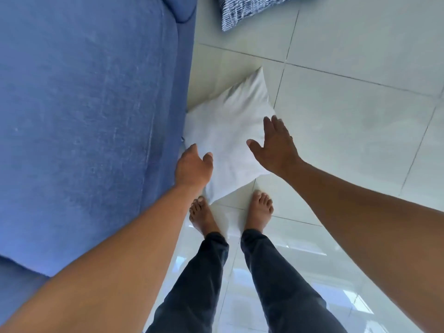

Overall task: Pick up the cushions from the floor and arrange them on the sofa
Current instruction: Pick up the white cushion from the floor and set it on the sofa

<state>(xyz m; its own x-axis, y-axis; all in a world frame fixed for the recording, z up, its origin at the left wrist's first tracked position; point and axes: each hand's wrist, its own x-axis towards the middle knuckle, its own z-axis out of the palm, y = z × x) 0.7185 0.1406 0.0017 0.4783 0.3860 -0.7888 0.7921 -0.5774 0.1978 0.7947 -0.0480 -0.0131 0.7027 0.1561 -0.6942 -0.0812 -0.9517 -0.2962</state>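
Blue fabric of the sofa (84, 128) fills the left half of the head view, its front edge running down the frame from top centre toward the lower left. Right of that edge lies pale glossy tiled floor (360, 116), open and bare across the whole right side. A white cushion (228, 140) rests on the tiles, its left corner tucked against the sofa's front, leaving almost no room on that side. It sits diamond-wise, one corner pointing up the frame and the opposite one pointing down between two bare feet (260, 209); its long diagonal runs along the sofa edge.

Both hands are spread and hold nothing. The left hand (193, 168) hangs over the cushion's lower left edge, right beside the sofa front, fingers curled loosely; whether it touches the fabric cannot be told. The right hand (274, 145) hovers over the cushion's right corner, fingers splayed.

A blue-and-white patterned cushion (247, 10) lies on the floor at the top edge, well apart from both hands.
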